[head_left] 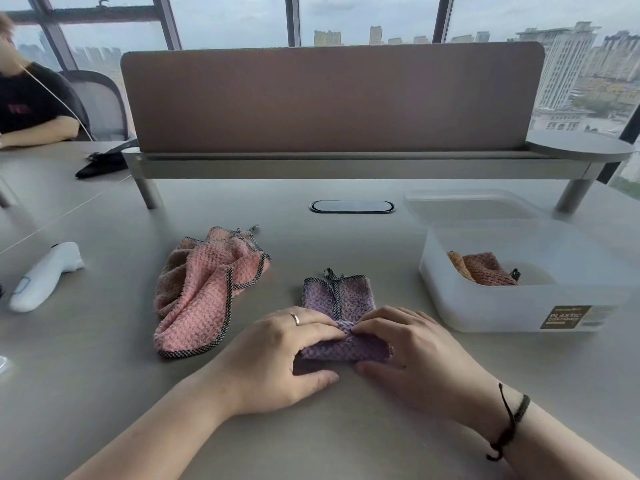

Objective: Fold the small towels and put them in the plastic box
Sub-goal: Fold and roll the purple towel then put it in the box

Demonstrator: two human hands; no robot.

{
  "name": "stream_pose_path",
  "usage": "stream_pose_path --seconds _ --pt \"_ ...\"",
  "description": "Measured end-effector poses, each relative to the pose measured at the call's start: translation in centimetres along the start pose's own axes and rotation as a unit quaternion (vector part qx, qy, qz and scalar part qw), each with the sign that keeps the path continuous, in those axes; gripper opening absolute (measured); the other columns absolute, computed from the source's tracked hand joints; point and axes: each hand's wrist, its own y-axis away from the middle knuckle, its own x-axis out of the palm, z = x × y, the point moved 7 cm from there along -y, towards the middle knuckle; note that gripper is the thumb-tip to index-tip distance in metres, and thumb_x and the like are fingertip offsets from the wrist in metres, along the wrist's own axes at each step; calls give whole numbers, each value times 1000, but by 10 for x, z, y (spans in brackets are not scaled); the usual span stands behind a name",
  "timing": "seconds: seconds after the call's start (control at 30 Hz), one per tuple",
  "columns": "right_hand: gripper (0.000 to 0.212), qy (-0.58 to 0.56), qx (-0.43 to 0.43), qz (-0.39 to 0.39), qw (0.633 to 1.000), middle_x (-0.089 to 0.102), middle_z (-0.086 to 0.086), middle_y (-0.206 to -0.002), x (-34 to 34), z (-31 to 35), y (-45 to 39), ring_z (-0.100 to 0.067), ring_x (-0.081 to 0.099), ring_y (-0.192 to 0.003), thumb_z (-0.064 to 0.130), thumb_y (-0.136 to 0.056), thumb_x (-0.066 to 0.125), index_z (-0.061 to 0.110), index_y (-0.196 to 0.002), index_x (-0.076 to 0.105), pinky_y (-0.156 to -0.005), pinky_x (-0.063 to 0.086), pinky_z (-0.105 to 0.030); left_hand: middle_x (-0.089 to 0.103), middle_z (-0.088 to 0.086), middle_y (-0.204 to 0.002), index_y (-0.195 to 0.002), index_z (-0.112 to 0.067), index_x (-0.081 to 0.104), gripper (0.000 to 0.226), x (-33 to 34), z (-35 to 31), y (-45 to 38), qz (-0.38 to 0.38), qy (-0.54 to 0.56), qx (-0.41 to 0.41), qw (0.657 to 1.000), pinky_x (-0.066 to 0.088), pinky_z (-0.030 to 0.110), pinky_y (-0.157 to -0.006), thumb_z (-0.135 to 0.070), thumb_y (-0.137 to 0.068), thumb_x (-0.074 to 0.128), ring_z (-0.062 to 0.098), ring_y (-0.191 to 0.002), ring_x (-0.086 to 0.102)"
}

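Purple towel [341, 306]: small, waffle-textured, checked trim; lies on the grey surface [104, 393] at centre front, its near edge rolled up into a fold.

Left hand [277, 355]: grip pinching the near fold of the purple towel, fingers curled over the top, thumb on the surface below it. Ring [295, 318] on one finger.

Right hand [412, 351]: grip likewise pinching the same fold from the other side, fingertips meeting those of the left hand at the middle of the towel. Dark cord bracelet [510, 422] at the wrist.

Pink towel [204, 289]: same weave and trim, crumpled and unfolded, on the surface just left of the purple towel, apart from it.

Plastic box [519, 303]: translucent white, open, on the surface to the right of the purple towel; brown label on its front wall. Inside, at the left of its floor, a folded reddish-brown towel [485, 270], with an orange piece at its left edge.

Lid [464, 206]: clear, lying flat behind the box.

White handheld device [45, 275]: on the surface, far left.

Desk divider [332, 98]: brown panel, upright at the back.

Second person [31, 102]: seated far left, dark top.
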Motion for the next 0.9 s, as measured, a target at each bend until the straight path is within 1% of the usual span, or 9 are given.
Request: stream_pose_path --seconds 0.1,0.2,0.37,0.43,0.53,0.63,0.7,0.77,0.9 --pt "39 6 6 -22 1000 66 22 -112 -2 -1 -3 -3 60 -103 55 -83 54 36 -116 64 -88 44 -21 60 -19 -130 -130 -34 60 53 -1 3 -1 -9 2 -14 1000 39 16 -104 -54 -81 67 -5 -120 53" --pt "32 -8 11 -36 999 70 17 -100 -7 0 -4 -7 63 -92 50 -90 51 33 -114 64 -78 45 -21 63 -19 -125 -128 -31 62 48 -2 8 -1 -32 28 -38 998 43 15 -100 -39 -82 71 -5 -116 57" --pt "43 -30 36 -36 998 70 17 -106 -11 -3 -1 -6 61 -99 52 -80 63 36 -120 62 -85 49 -25 72 -16 -103 -115 -28 70 40 -8 18 0 -78 73 -90 990 39 0 -73 -11 -80 76 -13 -88 62" --pt "44 -26 42 -37 998 70 17 -106 -10 -5 0 -6 61 -99 45 -75 70 37 -118 62 -85 49 -27 72 -18 -96 -109 -29 71 34 -9 21 1 -95 78 -105 987 38 2 -68 -12 -80 78 -14 -79 60" --pt "33 -51 76 -58 994 67 18 -86 -14 -12 1 -2 57 -77 34 -76 73 39 -107 63 -70 43 -23 71 -22 -85 -103 -28 72 24 -11 26 2 -120 106 -131 978 41 5 -68 -20 -82 80 -10 -77 64" --pt "24 -169 122 -63 976 59 15 -61 -12 -20 1 -5 47 -54 37 -78 74 39 -96 59 -54 39 -21 71 -19 -73 -102 -26 69 18 -6 30 2 -118 178 -171 962 44 12 -61 -25 -86 76 0 -64 65" --pt "22 -227 137 -69 962 59 8 -54 -11 -21 1 -6 41 -46 38 -80 75 36 -94 57 -49 35 -21 64 -15 -58 -103 -26 66 16 -2 32 2 -114 192 -181 958 41 18 -54 -26 -88 73 3 -51 54" --pt "23 -236 150 -71 957 61 6 -53 -10 -19 1 -5 43 -43 42 -81 74 35 -94 56 -48 37 -22 54 -12 -49 -104 -26 63 16 1 33 2 -116 193 -190 956 35 20 -50 -26 -89 71 4 -45 42" --pt "29 -160 191 -89 964 63 5 -54 -8 -24 0 -5 51 -48 55 -78 69 36 -93 53 -54 47 -30 56 -9 -48 -103 -28 60 17 2 34 0 -125 157 -209 957 35 20 -49 -30 -89 70 6 -42 43"
